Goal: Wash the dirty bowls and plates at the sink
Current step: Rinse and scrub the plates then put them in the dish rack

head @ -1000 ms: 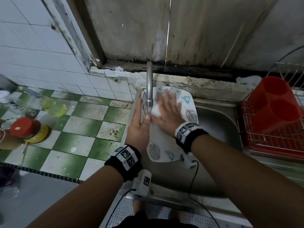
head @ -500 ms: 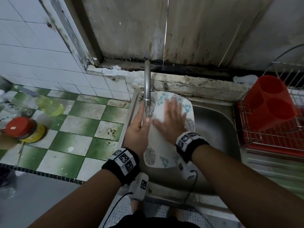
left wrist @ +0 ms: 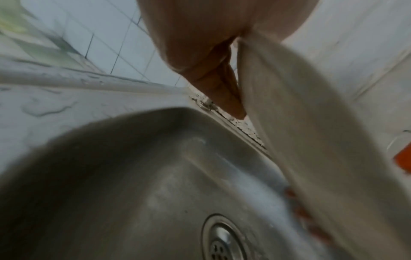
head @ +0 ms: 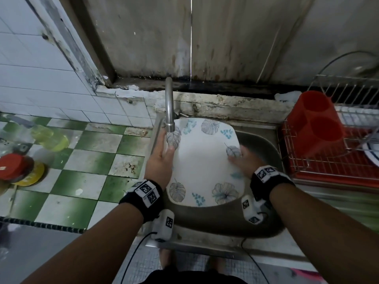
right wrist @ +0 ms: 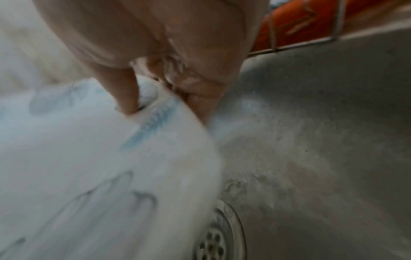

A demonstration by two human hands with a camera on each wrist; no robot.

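- The left hand (head: 159,160) holds the leaf-print plate (head: 202,160) by its left edge, fingers behind, thumb in front.
- The right hand (head: 245,160) pinches its right edge.
- The plate is above the sink (head: 264,144), just below the tap (head: 169,107).

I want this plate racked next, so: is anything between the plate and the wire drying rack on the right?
The person's right hand grips the plate at its right edge, on the rack side. Past it only the sink wall shows. A red holder fills the rack's near-left corner.
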